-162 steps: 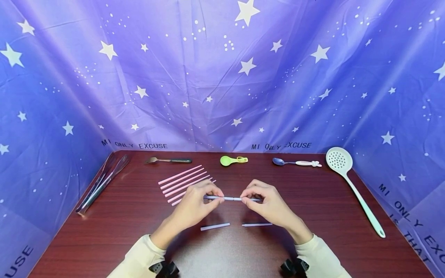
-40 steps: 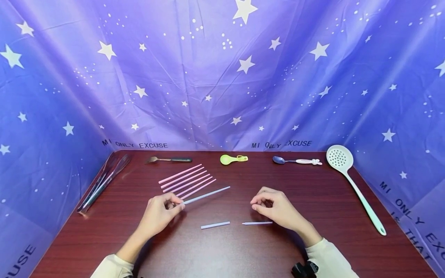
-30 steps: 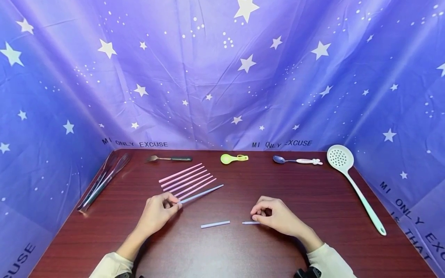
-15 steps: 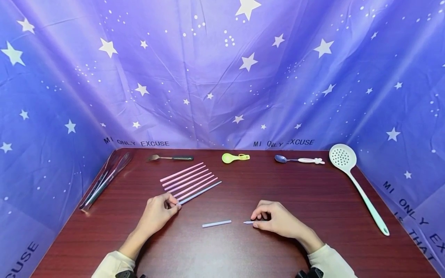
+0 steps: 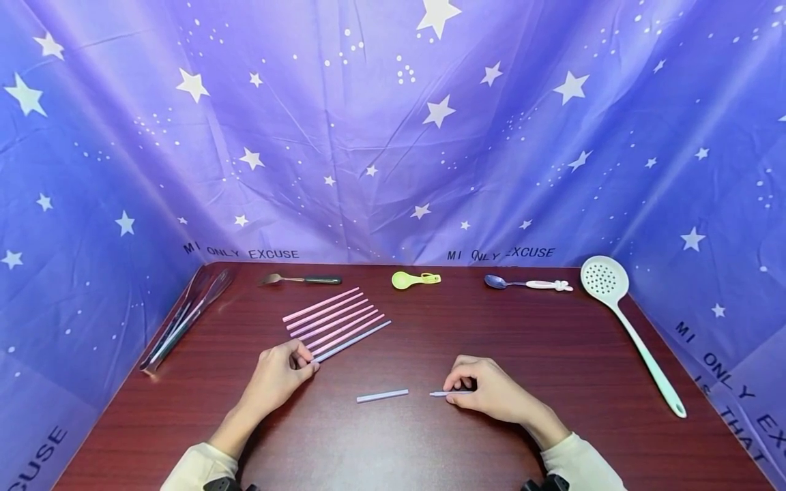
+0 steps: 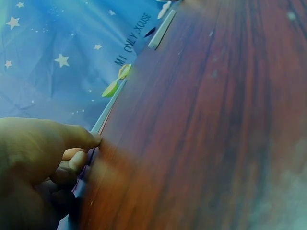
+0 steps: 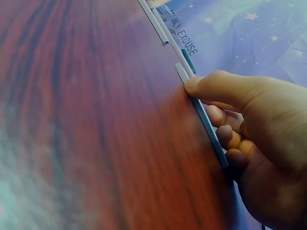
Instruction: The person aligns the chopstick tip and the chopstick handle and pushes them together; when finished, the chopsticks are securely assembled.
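Note:
My left hand [image 5: 279, 375] pinches the near end of a long light-blue stick [image 5: 356, 339]. That stick lies slanted along the right side of a row of pink sticks [image 5: 325, 305]. In the left wrist view, thumb and fingers meet on the blue stick [image 6: 109, 108] close to the table. Right of centre, my right hand [image 5: 491, 392] pinches a short light-blue stick piece [image 5: 437, 393] with a narrower tip pointing left. The right wrist view shows this short piece [image 7: 208, 127] under the thumb, low over the tabletop. A second short piece [image 5: 383, 395] lies between the hands, touched by neither.
Along the back lie a fork [image 5: 301, 279], a green measuring spoon [image 5: 414, 279] and a blue spoon [image 5: 528, 283] with a white handle. A whisk [image 5: 187, 320] rests at the left edge of the table [image 5: 393, 450], a pale skimmer [image 5: 632, 334] at the right.
Earlier, both hands held blue pieces end to end at the centre. My left hand has since laid the long stick beside the pink row; my right has come down and pinched the short piece.

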